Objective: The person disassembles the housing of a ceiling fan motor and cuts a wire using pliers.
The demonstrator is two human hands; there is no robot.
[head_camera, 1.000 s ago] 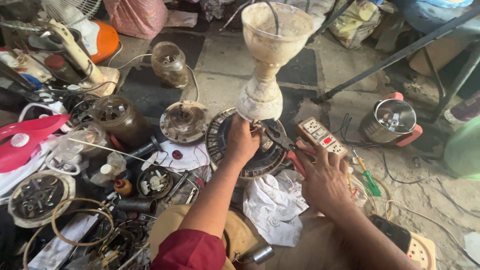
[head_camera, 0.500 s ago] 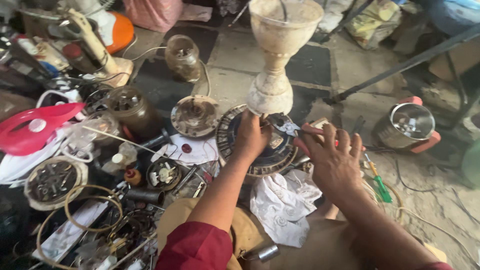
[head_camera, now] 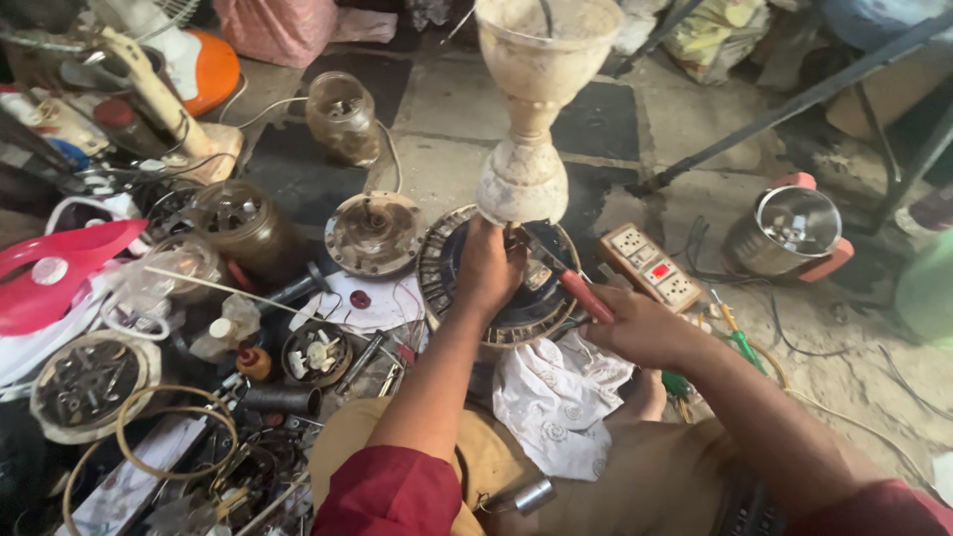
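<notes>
On the far left of the floor lies a pink plastic lid (head_camera: 55, 273). Below it sits a round tin full of dark metal bits (head_camera: 87, 382). Next comes a brown dusty motor can (head_camera: 243, 220), then a round rusty metal cover plate (head_camera: 375, 231).

In the middle is the round fan motor with copper wire coils around its edge (head_camera: 516, 288). It lies flat on the floor, just in front of the person's knees. A tall dirty cream-coloured fan housing shaped like a cup (head_camera: 531, 99) stands up from the top of it.

The left hand (head_camera: 488, 266) reaches straight out from a red sleeve. Its fingers are curled over the middle of the motor, just under the cream housing, and press down on it. I think this hand should keep the motor from turning or sliding.

The right hand (head_camera: 643, 330) comes in from the right with the wrist low. Its fingers are wrapped tight around the red handle of a pair of pliers (head_camera: 564, 276). The dark tip points up and left, into the motor's middle. I think the tip should stay off the thin copper wires.

A crumpled white patterned cloth (head_camera: 556, 397) lies below the motor. Further right are a beige power strip with sockets (head_camera: 650, 265) and a shiny steel pot with a red base (head_camera: 789, 230).
</notes>
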